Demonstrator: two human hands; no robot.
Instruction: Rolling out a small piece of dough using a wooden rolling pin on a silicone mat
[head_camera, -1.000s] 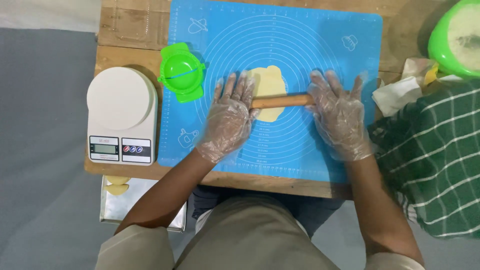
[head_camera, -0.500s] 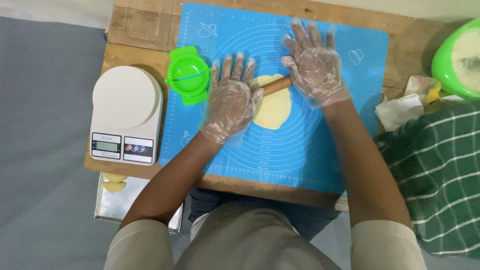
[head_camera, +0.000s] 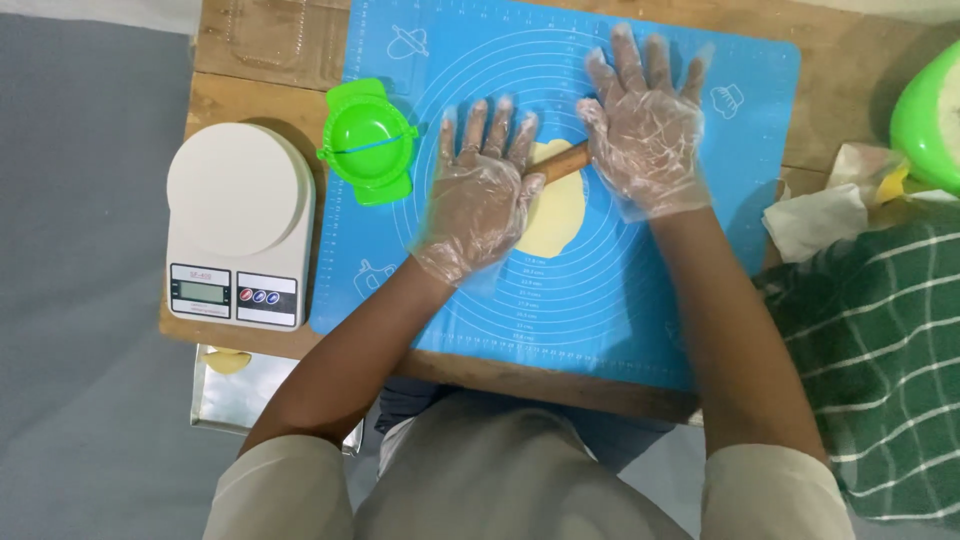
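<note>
Blue mat (head_camera: 640, 290) on wood table (head_camera: 850, 90), grey floor; both gloved hands, left hand (head_camera: 480, 200) & right hand (head_camera: 645, 125), flat open on rolling pin (head_camera: 562, 160).

This looks like a home cooking spot. A low wooden table (head_camera: 255, 80) holds a blue baking mat (head_camera: 560, 300) with rings drawn on it. At the left stands a white kitchen scale (head_camera: 238, 225), with a green dumpling press (head_camera: 368, 143) beside it. Yellow dough (head_camera: 556, 212) lies on the mat. A metal tray (head_camera: 225, 400) sits near, on the grey floor (head_camera: 80, 250).
</note>
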